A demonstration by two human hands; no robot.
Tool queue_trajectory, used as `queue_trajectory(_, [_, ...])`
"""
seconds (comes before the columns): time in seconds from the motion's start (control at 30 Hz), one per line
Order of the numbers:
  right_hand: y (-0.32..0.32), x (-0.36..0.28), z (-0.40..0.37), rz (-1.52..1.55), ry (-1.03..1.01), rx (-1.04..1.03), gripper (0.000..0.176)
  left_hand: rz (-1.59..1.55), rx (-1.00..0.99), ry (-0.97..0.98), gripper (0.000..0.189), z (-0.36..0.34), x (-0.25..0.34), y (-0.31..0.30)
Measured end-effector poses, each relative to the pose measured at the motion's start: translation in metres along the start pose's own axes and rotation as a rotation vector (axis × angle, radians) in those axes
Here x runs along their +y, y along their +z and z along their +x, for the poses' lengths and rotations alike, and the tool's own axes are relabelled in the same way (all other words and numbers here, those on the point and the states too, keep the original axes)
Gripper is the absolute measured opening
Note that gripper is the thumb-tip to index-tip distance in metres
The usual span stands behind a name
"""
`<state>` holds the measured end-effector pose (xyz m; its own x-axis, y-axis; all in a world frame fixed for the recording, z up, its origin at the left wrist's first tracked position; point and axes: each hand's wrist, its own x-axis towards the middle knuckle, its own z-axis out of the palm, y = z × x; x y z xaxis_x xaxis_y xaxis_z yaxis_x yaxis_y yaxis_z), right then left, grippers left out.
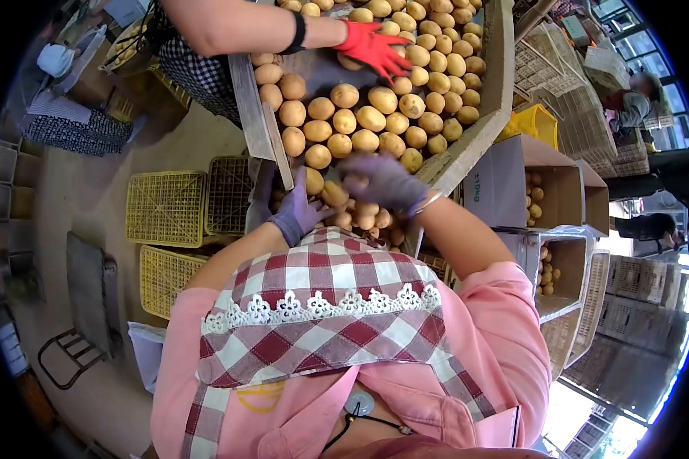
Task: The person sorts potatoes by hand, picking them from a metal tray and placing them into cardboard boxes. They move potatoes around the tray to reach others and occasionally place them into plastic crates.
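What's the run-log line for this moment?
left hand: gloved, beside tan fruit | right hand: gloved, blurred, over same pile, grip unclear | co-worker's red-gloved hand: on fruit farther up wooden trough

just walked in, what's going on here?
The wearer's purple-gloved left hand and right hand are over the near end of a wooden sorting tray full of round tan produce, possibly potatoes. The right hand is blurred, so its grip is unclear. A co-worker's red-gloved hand touches the pile at the far end. Cardboard boxes on the right hold more.
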<state>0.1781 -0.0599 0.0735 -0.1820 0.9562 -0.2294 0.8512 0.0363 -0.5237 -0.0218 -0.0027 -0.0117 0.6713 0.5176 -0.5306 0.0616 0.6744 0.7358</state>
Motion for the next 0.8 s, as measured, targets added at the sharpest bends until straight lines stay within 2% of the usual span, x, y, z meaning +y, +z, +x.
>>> queue_trajectory(0.03, [-0.004,0.026,0.001,0.090,-0.053,0.336,0.040,-0.275,0.023,-0.099,0.086,0.005,-0.002,-0.002])
queue_trajectory(0.07, [-0.017,0.037,0.000,0.001,0.004,0.667,0.039,-0.389,0.003,-0.171,0.080,0.016,-0.010,-0.015])
queue_trajectory(0.1, [-0.023,0.060,0.003,-0.136,0.209,0.804,0.046,-0.500,-0.018,-0.244,0.074,0.026,-0.022,-0.028])
queue_trajectory(0.13, [-0.029,0.063,0.007,-0.276,0.514,0.878,0.058,-0.276,-0.101,-0.159,0.070,0.023,-0.025,-0.027])
queue_trajectory(0.17, [-0.031,0.071,0.015,0.103,0.581,0.813,0.069,-0.057,-0.164,-0.061,0.067,0.010,-0.015,-0.016])
queue_trajectory(0.2, [-0.017,0.069,0.023,-0.006,0.657,0.704,0.071,-0.252,-0.111,-0.132,0.069,0.001,-0.001,-0.002])
queue_trajectory(0.23, [-0.006,0.037,0.035,-0.112,0.731,0.594,0.074,-0.443,-0.054,-0.203,0.071,-0.008,0.014,0.013])
queue_trajectory(0.3, [0.018,-0.017,0.037,-0.272,0.544,0.347,0.077,-0.574,0.110,-0.359,0.085,0.000,0.019,0.024])
queue_trajectory(0.37, [0.061,-0.027,0.026,-0.396,0.296,0.370,0.075,-0.649,0.016,-0.326,0.088,-0.002,0.019,0.025])
queue_trajectory(0.47, [0.081,-0.020,0.014,-0.368,0.203,0.325,0.074,-0.640,0.078,-0.388,0.087,0.019,0.004,0.009])
queue_trajectory(0.53, [0.081,-0.016,0.017,-0.436,0.148,0.435,0.074,-0.672,0.111,-0.429,0.090,0.019,-0.001,0.006])
queue_trajectory(0.57, [0.080,-0.015,0.020,-0.468,0.118,0.488,0.073,-0.645,0.160,-0.377,0.096,0.013,0.005,0.018])
queue_trajectory(0.6, [0.084,-0.009,0.021,-0.411,0.121,0.363,0.071,-0.614,0.208,-0.323,0.103,0.009,0.009,0.023])
queue_trajectory(0.7, [0.060,-0.019,0.016,-0.411,0.122,0.211,0.067,-0.519,0.086,-0.308,0.106,0.013,0.004,0.009])
queue_trajectory(0.77, [0.036,-0.007,0.022,-0.270,0.163,0.392,0.061,-0.597,0.038,-0.304,0.100,-0.002,0.019,0.020])
queue_trajectory(0.8, [0.014,0.004,0.020,-0.211,0.141,0.560,0.057,-0.591,0.037,-0.270,0.096,-0.007,0.023,0.025])
